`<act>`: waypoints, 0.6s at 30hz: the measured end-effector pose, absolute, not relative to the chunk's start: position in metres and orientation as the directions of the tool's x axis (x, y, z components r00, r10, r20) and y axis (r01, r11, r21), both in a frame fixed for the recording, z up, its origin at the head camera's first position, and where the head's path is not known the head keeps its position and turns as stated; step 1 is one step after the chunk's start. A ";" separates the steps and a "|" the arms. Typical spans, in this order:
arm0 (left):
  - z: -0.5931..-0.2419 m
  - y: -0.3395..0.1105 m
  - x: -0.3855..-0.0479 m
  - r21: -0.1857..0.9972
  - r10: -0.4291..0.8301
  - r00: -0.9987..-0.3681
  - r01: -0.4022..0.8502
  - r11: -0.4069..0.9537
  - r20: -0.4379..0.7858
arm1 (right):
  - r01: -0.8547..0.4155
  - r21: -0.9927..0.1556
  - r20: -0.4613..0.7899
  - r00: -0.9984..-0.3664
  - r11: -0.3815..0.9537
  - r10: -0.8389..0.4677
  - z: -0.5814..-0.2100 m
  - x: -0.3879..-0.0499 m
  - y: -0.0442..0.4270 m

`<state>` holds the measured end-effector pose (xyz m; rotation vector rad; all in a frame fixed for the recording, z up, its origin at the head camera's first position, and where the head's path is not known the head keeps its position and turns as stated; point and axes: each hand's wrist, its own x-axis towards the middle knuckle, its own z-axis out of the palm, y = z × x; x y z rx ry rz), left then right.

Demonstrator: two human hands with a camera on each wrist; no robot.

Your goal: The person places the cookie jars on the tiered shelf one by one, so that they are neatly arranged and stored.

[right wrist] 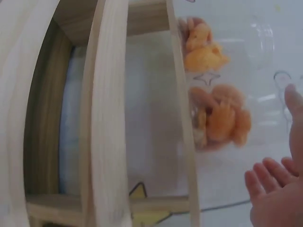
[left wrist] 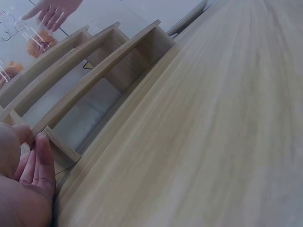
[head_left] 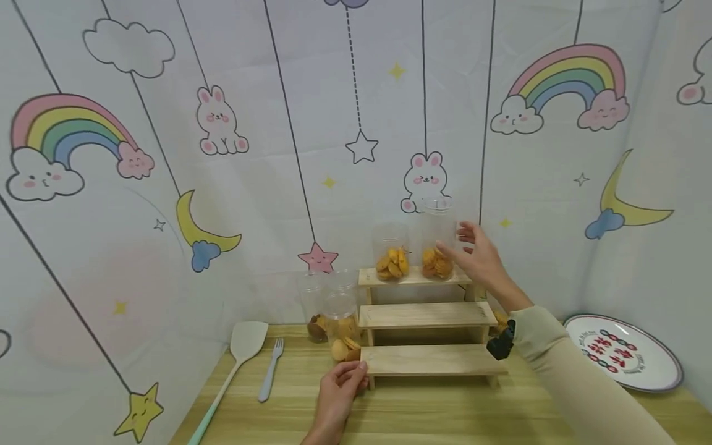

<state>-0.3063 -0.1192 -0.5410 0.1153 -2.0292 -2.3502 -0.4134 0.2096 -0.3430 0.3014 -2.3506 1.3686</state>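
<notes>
A three-step wooden display rack (head_left: 428, 358) stands on the table against the wall cloth. My left hand (head_left: 338, 392) pinches the left end of its lowest step, thumb and fingers closing on the corner in the left wrist view. On the top step stand two clear jars of snack pieces, a left jar (head_left: 392, 262) and a taller-looking right jar (head_left: 437, 256). Beside that right jar is my right hand (head_left: 483, 259), fingers spread and thumb apart; the right wrist view shows a gap between this hand (right wrist: 279, 194) and the jar (right wrist: 220, 116).
Left of the rack, two more clear jars stand on the table, the front jar (head_left: 343, 337) partly covering the rear jar (head_left: 314, 315). Further left lie a spatula (head_left: 247, 340) and a grey fork (head_left: 271, 371). An oval plate (head_left: 656, 364) leans at the right.
</notes>
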 end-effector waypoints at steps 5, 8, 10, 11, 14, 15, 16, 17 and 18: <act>-0.541 -0.117 -0.306 0.990 -0.076 -0.996 -0.026 -0.139 -0.037 | -0.386 -0.761 0.501 -0.860 0.522 0.094 -0.360 -0.402 0.247; -0.541 -0.117 -0.307 0.991 -0.077 -0.997 -0.021 -0.136 -0.031 | -0.374 -0.759 0.530 -0.830 0.533 0.172 -0.373 -0.394 0.270; -0.541 -0.117 -0.307 0.991 -0.076 -0.997 -0.020 -0.135 -0.030 | -0.355 -0.770 0.530 -0.819 0.531 0.221 -0.383 -0.390 0.284; -0.541 -0.117 -0.308 0.991 -0.077 -0.997 -0.020 -0.134 -0.030 | -0.341 -0.778 0.522 -0.819 0.528 0.239 -0.388 -0.389 0.290; -0.542 -0.118 -0.307 0.991 -0.078 -0.996 -0.022 -0.136 -0.033 | -0.310 -0.803 0.484 -0.838 0.509 0.253 -0.405 -0.386 0.307; -0.541 -0.118 -0.307 0.990 -0.076 -0.997 -0.022 -0.137 -0.032 | -0.299 -0.809 0.467 -0.850 0.506 0.245 -0.410 -0.386 0.311; -0.542 -0.118 -0.307 0.990 -0.074 -0.997 -0.020 -0.139 -0.031 | -0.295 -0.814 0.454 -0.860 0.501 0.233 -0.416 -0.385 0.315; -0.542 -0.118 -0.307 0.990 -0.072 -0.997 -0.021 -0.139 -0.032 | -0.293 -0.818 0.443 -0.870 0.494 0.216 -0.422 -0.385 0.318; -0.542 -0.118 -0.307 0.990 -0.071 -0.997 -0.022 -0.139 -0.033 | -0.295 -0.820 0.433 -0.880 0.491 0.194 -0.428 -0.385 0.321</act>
